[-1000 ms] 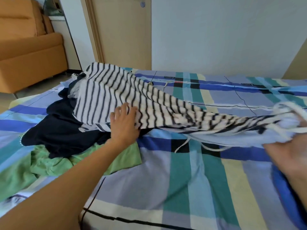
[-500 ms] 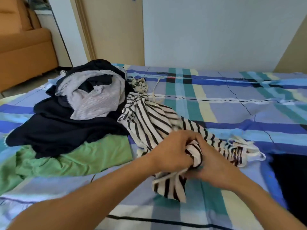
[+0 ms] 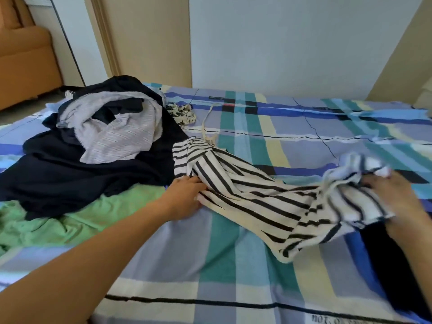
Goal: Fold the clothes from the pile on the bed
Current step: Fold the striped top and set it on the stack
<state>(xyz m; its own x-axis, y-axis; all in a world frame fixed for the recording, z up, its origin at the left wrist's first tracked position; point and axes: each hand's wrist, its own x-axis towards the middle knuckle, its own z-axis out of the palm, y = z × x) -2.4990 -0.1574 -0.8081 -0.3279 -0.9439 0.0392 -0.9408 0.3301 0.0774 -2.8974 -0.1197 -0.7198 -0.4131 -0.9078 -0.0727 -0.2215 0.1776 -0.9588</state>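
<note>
The black-and-white striped garment lay stretched in a crumpled band across the checked sheet of the bed, just right of the pile. The right hand grasped its bunched, blurred end. The left hand touched the near edge, fingertips hidden under a fold, so its grip could not be told. 3 soft pieces showed in the pile: a navy cloth, a grey cloth and a green cloth.
</note>
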